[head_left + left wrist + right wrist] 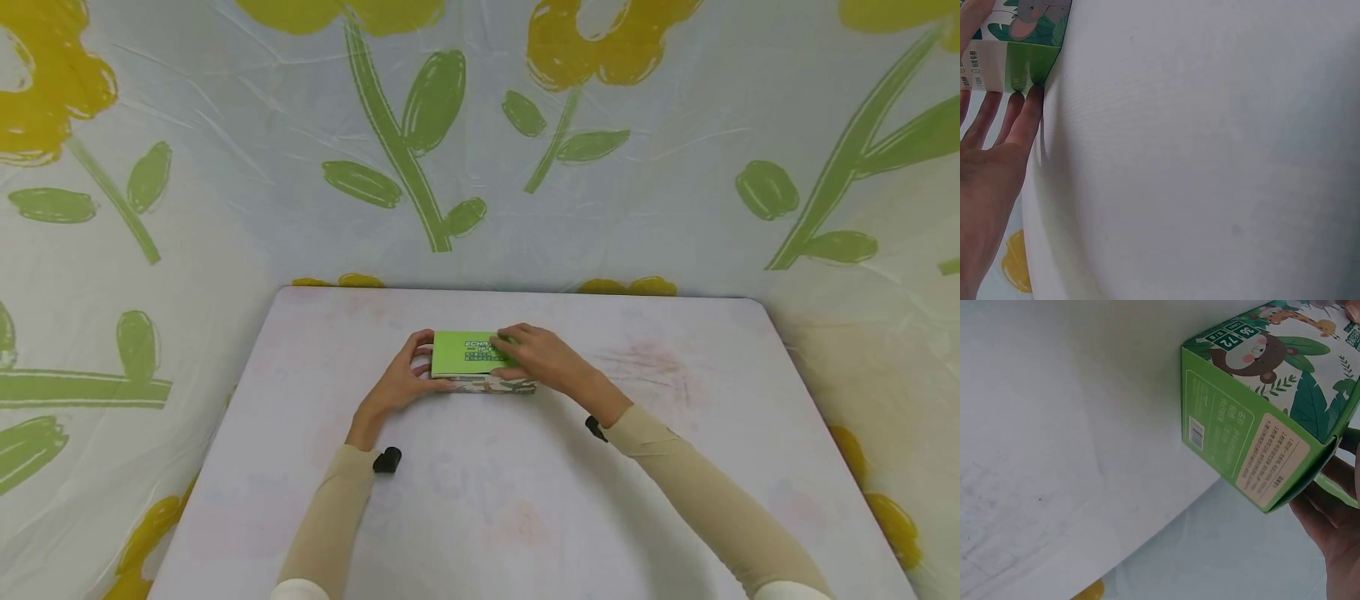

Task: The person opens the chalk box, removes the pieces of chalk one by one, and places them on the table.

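Note:
A green cardboard box printed with cartoon animals lies flat in the middle of the white table. My left hand holds its left end, fingers at the far corner and thumb along the near side. In the left wrist view the fingertips touch the box. My right hand lies over the right end, fingers on the green top and thumb on the near side. The right wrist view shows the box close up, with my right hand round a loose end flap.
A plastic sheet with yellow flowers and green leaves hangs behind the table and down both sides. Small black wrist cameras sit on both beige sleeves. The table's bare surface runs round the box to rounded far corners.

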The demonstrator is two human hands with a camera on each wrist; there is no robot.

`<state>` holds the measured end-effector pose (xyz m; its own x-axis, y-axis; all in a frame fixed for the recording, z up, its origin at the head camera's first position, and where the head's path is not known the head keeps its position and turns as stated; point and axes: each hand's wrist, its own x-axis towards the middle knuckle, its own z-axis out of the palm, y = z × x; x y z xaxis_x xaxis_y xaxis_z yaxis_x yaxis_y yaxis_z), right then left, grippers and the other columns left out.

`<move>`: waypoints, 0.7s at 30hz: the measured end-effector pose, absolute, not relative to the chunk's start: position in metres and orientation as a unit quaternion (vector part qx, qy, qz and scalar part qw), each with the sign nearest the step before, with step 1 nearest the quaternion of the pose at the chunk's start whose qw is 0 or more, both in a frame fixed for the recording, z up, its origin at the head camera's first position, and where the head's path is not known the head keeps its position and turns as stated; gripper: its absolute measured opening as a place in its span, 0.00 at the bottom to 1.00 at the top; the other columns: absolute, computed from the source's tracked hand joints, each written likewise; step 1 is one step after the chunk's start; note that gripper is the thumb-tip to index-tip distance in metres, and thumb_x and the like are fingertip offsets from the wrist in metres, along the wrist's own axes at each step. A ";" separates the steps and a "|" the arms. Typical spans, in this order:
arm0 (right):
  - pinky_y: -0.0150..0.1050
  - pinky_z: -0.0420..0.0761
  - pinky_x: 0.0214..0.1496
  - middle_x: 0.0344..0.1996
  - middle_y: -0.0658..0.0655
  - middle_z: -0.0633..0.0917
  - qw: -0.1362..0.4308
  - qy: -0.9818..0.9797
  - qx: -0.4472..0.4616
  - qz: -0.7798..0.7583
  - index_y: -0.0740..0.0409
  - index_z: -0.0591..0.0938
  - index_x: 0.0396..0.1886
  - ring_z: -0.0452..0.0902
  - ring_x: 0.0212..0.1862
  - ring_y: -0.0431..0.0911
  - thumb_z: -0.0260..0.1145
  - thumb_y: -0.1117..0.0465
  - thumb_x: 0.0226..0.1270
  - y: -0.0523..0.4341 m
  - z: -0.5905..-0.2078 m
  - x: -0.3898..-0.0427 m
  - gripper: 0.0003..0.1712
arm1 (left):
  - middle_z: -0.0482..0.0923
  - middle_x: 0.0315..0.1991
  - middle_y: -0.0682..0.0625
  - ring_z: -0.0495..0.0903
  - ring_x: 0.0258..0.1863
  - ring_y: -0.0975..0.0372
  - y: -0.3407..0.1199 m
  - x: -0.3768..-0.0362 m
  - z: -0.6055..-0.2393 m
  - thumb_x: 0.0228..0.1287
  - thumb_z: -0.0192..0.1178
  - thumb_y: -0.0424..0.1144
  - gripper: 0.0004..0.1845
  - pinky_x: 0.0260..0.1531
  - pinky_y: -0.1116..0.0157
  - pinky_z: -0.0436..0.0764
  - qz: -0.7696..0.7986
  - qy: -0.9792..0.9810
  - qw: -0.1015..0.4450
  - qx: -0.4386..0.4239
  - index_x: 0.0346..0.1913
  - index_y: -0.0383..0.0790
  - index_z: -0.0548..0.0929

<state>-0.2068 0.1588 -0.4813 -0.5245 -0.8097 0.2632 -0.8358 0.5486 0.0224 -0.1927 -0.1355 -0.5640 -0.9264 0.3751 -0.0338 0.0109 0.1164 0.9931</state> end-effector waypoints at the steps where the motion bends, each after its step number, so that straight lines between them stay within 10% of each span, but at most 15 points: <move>1: 0.47 0.86 0.55 0.52 0.65 0.86 0.123 -0.869 0.478 0.048 0.63 0.85 0.58 0.84 0.53 0.56 0.74 0.45 0.66 0.159 -0.480 -0.207 0.31 | 0.63 0.69 0.43 0.74 0.62 0.47 -0.135 -0.193 -0.564 0.51 0.81 0.31 0.51 0.63 0.55 0.79 0.651 0.735 0.139 0.131 0.75 0.47 0.61; 21: 0.56 0.75 0.68 0.61 0.64 0.82 -0.103 -0.882 0.439 0.136 0.64 0.79 0.67 0.78 0.63 0.59 0.56 0.47 0.82 0.162 -0.447 -0.222 0.29 | 0.62 0.70 0.43 0.72 0.64 0.48 -0.135 -0.193 -0.562 0.51 0.81 0.31 0.52 0.65 0.54 0.76 0.648 0.737 0.140 0.128 0.75 0.46 0.60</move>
